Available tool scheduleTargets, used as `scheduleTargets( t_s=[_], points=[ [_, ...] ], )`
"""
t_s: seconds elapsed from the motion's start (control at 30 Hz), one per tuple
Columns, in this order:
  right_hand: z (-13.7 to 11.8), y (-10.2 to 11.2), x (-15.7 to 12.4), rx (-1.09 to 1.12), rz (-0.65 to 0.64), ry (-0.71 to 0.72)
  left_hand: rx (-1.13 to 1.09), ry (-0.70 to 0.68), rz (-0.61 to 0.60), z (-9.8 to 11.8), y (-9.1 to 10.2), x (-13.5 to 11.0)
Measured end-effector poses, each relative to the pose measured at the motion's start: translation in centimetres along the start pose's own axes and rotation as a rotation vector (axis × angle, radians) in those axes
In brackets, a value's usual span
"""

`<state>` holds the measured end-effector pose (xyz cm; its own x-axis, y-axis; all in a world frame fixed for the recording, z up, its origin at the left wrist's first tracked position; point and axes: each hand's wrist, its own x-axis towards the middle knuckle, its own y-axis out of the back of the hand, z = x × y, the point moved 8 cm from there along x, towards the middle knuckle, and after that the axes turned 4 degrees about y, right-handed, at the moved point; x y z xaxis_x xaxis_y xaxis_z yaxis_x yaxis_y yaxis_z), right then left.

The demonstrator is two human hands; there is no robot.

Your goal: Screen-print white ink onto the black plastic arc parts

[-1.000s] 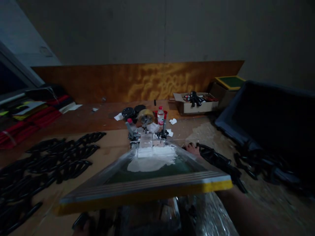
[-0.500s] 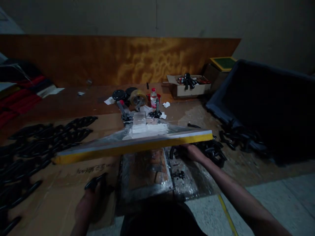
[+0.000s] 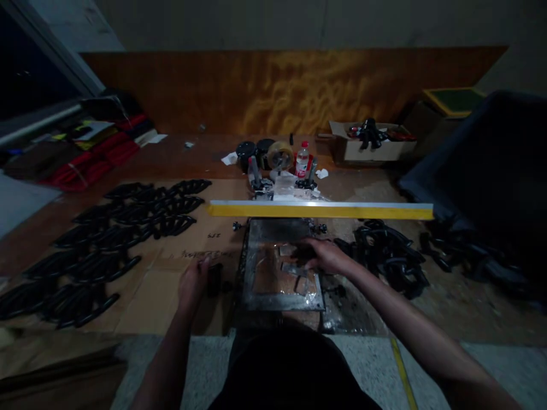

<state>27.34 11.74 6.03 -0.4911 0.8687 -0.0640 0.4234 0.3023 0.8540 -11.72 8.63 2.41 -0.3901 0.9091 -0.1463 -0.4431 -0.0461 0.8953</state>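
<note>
A hinged screen frame (image 3: 320, 210) with a yellow front edge stands raised in front of me. Under it lies a flat metal plate (image 3: 260, 296) covered in clear film. My right hand (image 3: 327, 256) lies on the plate, fingers closed around a small flat piece (image 3: 293, 267) that is hard to make out. My left hand (image 3: 192, 282) rests on the cardboard sheet (image 3: 149, 290) left of the plate, gripping a dark part (image 3: 214, 279). The light is dim.
Rows of black plastic parts (image 3: 106, 239) lie on the cardboard at left; a heap of the same parts (image 3: 388, 256) sits right of the plate. Behind the frame stand a tape roll (image 3: 280, 155), a bottle (image 3: 302, 160) and a cardboard box (image 3: 371, 145). A dark bin (image 3: 491, 165) is at right.
The view has tilted down, so the frame now shows edge-on. My right hand left the heap of parts for the plate. My left hand has moved up with the dark part.
</note>
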Motion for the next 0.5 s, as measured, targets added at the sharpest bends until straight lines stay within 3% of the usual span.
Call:
scheduleTargets(
  t_s=[0.1,0.2,0.37,0.5],
  points=[
    [-3.8,-3.4,3.8,-0.027,-0.181,0.037,-0.154,-0.075,0.029,3.7,0.6,0.6],
    [-5.4,-5.7,5.4,-0.115,-0.277,0.028,-0.324,-0.144,0.040,6.8,1.1,0.7],
    [-5.5,-5.6,4.2,-0.325,-0.068,-0.017,-0.461,-0.181,0.045,10.1,2.5,1.2],
    [-4.9,-5.2,2.8,-0.307,0.038,-0.093,-0.832,-0.310,0.028,14.8,5.3,1.1]
  ],
)
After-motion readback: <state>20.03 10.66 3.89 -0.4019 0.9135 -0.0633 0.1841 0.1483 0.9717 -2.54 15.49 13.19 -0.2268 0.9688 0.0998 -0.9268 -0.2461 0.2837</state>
